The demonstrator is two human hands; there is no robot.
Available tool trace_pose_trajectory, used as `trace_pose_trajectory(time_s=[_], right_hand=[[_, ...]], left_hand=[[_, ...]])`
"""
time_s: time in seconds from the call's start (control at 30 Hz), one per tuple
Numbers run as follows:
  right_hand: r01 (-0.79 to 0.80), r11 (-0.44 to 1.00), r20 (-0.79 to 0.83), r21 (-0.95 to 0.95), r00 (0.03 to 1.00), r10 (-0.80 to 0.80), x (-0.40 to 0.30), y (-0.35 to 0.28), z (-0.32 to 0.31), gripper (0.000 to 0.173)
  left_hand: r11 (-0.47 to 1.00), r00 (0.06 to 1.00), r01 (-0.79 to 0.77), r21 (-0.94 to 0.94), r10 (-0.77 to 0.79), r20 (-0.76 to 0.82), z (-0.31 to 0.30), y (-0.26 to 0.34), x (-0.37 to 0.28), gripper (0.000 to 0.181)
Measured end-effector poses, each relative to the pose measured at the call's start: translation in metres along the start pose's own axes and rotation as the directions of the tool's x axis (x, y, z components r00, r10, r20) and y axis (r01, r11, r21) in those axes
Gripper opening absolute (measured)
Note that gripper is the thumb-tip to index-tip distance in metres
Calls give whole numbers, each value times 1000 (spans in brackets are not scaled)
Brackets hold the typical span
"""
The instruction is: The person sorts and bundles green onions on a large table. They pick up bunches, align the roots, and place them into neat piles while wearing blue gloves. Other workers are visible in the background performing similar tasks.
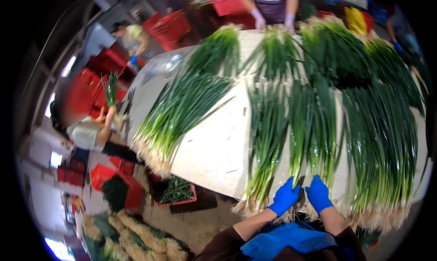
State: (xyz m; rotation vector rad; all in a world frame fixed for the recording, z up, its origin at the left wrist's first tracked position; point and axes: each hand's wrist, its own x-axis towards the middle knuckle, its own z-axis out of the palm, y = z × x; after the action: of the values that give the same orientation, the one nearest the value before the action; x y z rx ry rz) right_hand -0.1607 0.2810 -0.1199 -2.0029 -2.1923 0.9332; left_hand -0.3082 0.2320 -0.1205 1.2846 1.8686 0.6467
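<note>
Both my hands wear blue gloves at the near edge of a pale table (211,152). My left hand (286,196) lies over the white ends of a narrow bunch of green onions (297,141), its roots hanging below. Beside it, my right hand (319,193) rests on the lower stems of another bunch of green onions (321,134). The fingers are partly hidden, so their grip is unclear. A loose bunch (266,141) lies just left of my left hand, roots over the edge. A wide pile of green onions (382,148) lies to the right of my right hand.
Another onion pile (174,117) lies at the table's left; more lie along its far side. Across stands a person with gloved hands (260,22). At left, a person's raised hand (112,110) holds onions. A red crate (175,203) and rooted bundles (136,233) are on the floor.
</note>
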Motion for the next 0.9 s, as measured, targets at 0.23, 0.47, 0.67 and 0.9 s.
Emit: trace_pose_trajectory(time_s=[0.23,0.47,0.67,0.9], right_hand=[[121,992,58,-44,991,-119,10,5,-8,57],[185,982,85,25,979,-186,15,17,-7,55],[210,977,73,42,974,-213,12,20,-8,58],[163,986,75,25,984,-164,14,22,-4,59]], left_hand=[[929,985,92,359,-33,-169,-5,-1,-2,67],[939,969,154,309,-82,-235,9,-8,9,60],[966,980,106,235,-62,-190,-10,-15,19,35],[956,939,151,253,-58,-339,-64,-20,-5,39]])
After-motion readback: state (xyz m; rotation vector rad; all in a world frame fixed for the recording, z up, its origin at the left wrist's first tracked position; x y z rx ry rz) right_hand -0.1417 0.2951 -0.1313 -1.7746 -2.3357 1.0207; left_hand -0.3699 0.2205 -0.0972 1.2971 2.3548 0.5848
